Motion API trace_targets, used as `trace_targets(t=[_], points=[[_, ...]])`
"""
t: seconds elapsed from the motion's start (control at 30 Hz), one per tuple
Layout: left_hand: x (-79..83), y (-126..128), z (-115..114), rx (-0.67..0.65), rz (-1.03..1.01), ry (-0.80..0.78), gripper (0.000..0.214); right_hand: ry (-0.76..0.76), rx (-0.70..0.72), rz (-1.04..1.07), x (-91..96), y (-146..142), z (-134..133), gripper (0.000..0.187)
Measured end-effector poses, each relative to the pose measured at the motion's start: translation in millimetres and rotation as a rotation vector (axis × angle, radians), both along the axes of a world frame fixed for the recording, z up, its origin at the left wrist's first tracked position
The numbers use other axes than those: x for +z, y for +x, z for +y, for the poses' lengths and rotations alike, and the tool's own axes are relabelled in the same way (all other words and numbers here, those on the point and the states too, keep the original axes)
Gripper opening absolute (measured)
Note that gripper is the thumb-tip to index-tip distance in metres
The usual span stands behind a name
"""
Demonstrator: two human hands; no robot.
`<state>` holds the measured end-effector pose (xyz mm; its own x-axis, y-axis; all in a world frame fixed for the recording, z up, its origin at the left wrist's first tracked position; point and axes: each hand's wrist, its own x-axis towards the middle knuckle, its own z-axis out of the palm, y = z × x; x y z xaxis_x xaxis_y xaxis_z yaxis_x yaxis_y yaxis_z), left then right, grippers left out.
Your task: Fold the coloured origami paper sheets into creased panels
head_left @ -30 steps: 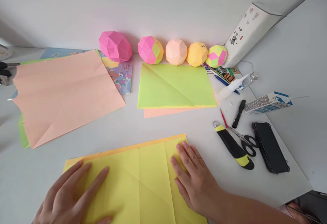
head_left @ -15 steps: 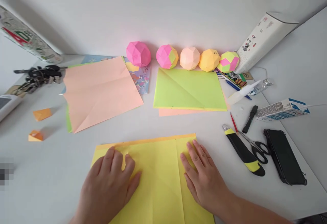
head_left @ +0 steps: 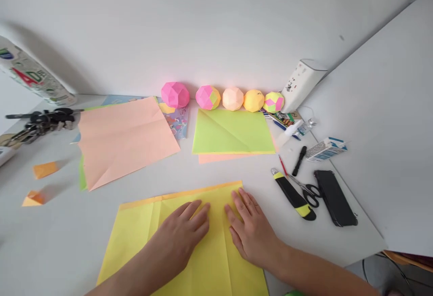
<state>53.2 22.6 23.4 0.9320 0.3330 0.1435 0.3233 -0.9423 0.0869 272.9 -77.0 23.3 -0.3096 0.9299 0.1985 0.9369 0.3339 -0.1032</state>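
A creased yellow paper sheet (head_left: 135, 237) lies on the white table (head_left: 209, 172) right in front of me, with an orange edge showing along its far side. My left hand (head_left: 179, 239) lies flat on the middle of the sheet, fingers stretched out. My right hand (head_left: 252, 230) rests flat on the sheet's right part, fingers apart, close to the top right corner. The two hands are almost touching. Neither holds anything.
A peach sheet (head_left: 123, 138) lies at left, a green sheet (head_left: 233, 131) at centre back. Several paper balls (head_left: 208, 97) line the wall. A utility knife (head_left: 293, 194), scissors (head_left: 309, 190), black phone (head_left: 334, 198), marker (head_left: 299, 160) and small carton (head_left: 325, 148) sit at right. Keys (head_left: 40, 122) and orange folded pieces (head_left: 43, 170) lie at left.
My left hand has slid rightward across the yellow sheet toward the right hand. The right hand stays near the top right corner. The view has pulled back and tilted up.
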Motion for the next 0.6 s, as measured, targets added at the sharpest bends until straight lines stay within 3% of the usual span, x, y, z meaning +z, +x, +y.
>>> trace_targets(t=[0.07,0.2,0.33,0.47,0.5,0.53,0.6], points=[[-4.5,11,-1,0.001,-0.089,-0.042,0.014,-0.013,-0.008,-0.01,0.8,0,-1,0.043],[-10.1,20,4,-0.046,-0.242,-0.158,0.018,-0.043,-0.018,-0.03,1.1,-1,-4,0.046],[-5.7,19,7,-0.082,-0.293,-0.173,0.027,-0.025,-0.011,-0.014,2.8,1,-3,0.045],[-2.3,19,5,-0.128,-0.325,-0.194,0.031,-0.06,-0.004,0.074,18.5,24,10,0.028],[-2.8,19,5,-0.133,-0.322,-0.202,0.031,-0.11,-0.13,0.061,25.4,34,16,0.023],[-3.8,19,5,-0.135,-0.318,-0.21,0.031,-0.142,-0.345,0.003,33.0,47,23,0.022],[-7.0,17,6,-0.13,-0.308,-0.225,0.031,-0.117,-0.57,-0.073,47.8,73,39,0.031]])
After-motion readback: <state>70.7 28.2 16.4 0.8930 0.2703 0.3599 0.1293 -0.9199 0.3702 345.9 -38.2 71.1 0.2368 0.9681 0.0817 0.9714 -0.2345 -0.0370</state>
